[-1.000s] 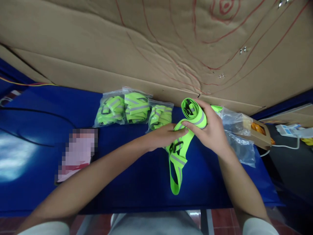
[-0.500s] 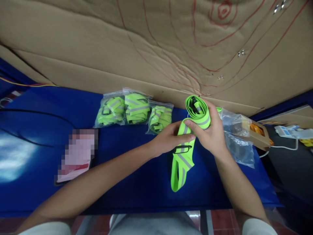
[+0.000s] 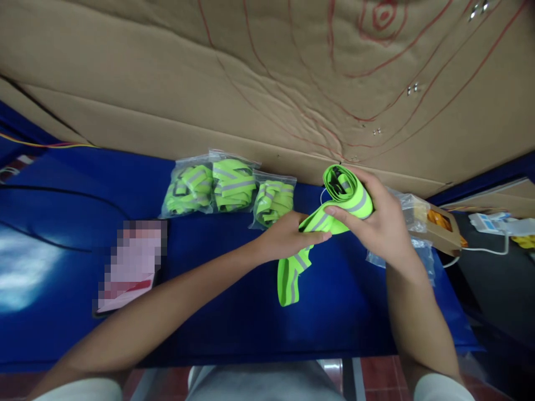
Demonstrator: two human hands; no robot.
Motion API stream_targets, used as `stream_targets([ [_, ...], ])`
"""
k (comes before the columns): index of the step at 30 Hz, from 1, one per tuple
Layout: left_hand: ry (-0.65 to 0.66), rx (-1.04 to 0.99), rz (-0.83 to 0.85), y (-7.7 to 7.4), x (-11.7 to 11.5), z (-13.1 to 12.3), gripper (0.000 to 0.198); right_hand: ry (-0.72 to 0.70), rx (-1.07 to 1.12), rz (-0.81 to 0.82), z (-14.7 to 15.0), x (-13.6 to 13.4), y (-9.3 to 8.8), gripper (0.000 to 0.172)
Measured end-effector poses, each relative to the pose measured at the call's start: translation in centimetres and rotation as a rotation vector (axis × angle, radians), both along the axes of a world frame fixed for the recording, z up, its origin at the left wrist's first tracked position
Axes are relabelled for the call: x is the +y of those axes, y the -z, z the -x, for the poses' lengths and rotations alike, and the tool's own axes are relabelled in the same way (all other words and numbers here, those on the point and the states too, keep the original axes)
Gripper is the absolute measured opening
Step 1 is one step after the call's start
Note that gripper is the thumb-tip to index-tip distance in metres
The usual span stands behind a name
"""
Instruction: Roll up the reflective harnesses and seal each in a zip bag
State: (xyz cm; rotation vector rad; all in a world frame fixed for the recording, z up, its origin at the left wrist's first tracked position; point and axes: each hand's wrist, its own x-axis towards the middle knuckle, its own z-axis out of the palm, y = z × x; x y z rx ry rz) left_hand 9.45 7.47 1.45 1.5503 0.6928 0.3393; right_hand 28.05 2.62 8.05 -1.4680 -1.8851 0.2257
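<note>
A neon-green reflective strap (image 3: pixel 360 201) with grey stripes is partly wound into a roll, and black plastic shows at the roll's centre. My right hand (image 3: pixel 376 223) wraps round the roll from the right, thumb pressed on its lower side. On the left, my left hand (image 3: pixel 292 236) pinches the flat stretch of strap that leaves the roll. Below that hand a loose loop of the strap hangs over the blue table (image 3: pixel 234 312). The black slider buckle on the strap is hidden now.
Clear bags (image 3: pixel 234 186) of folded green straps lie against the cardboard panel (image 3: pixel 167 83). A phone-like object (image 3: pixel 134 262), its screen pixelated, lies on the left. Empty plastic bags (image 3: pixel 422 256) and a small cardboard box (image 3: pixel 449 236) are at right. Black cables (image 3: pixel 62 190) cross the left side.
My right hand and the roll have moved right. The strap between the hands is now more slanted, and the hanging loop has shifted left and up. The buckle has gone out of sight.
</note>
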Motion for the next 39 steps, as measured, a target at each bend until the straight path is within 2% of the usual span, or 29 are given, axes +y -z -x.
stream_targets([
  [2, 0.019, -0.022, -0.052, -0.2, 0.2, 0.2, 0.037, 0.0, 0.016, 0.06, -0.4, -0.2, -0.5, 0.058],
  [5, -0.017, -0.096, -0.028, -0.3, 0.5, 0.5, 0.068, -0.004, 0.029, 0.068, -0.4, -0.3, -0.6, 0.058],
  [6, -0.007, -0.098, 0.0, -0.3, 0.7, 0.6, 0.072, -0.007, 0.033, 0.062, -0.3, -0.3, -0.6, 0.06],
  [10, 0.08, 0.045, 0.049, -0.7, 1.4, 1.1, 0.039, -0.009, 0.074, 0.083, -0.2, 0.0, -0.3, 0.064],
  [15, 0.017, 0.095, -0.046, -1.8, 1.4, 1.3, 0.032, -0.032, 0.331, 0.286, -0.9, 0.7, 0.4, 0.062],
  [19, 0.163, 0.075, -0.073, -1.7, 1.2, 1.4, 0.021, -0.157, 0.47, 0.452, -1.6, 1.2, 1.1, 0.05],
  [22, 0.251, 0.065, -0.075, -1.3, 1.6, 1.5, 0.019, -0.184, 0.445, 0.559, -1.9, 1.2, 1.3, 0.045],
  [26, 0.295, 0.062, -0.057, -0.9, 2.2, 1.8, 0.019, -0.118, 0.514, 0.682, -1.9, 1.1, 1.6, 0.043],
  [32, 0.225, -0.058, 0.044, -0.3, 2.6, 1.6, 0.02, -0.141, 0.554, 0.614, -2.0, 1.3, 1.6, 0.046],
  [36, 0.245, -0.01, -0.02, -0.5, 2.3, 1.6, 0.025, -0.089, 0.676, 0.804, -2.3, 1.6, 2.0, 0.04],
  [39, 0.274, 0.005, -0.08, -0.7, 2.1, 1.8, 0.034, -0.158, 0.849, 0.981, -2.0, 1.8, 2.4, 0.046],
])
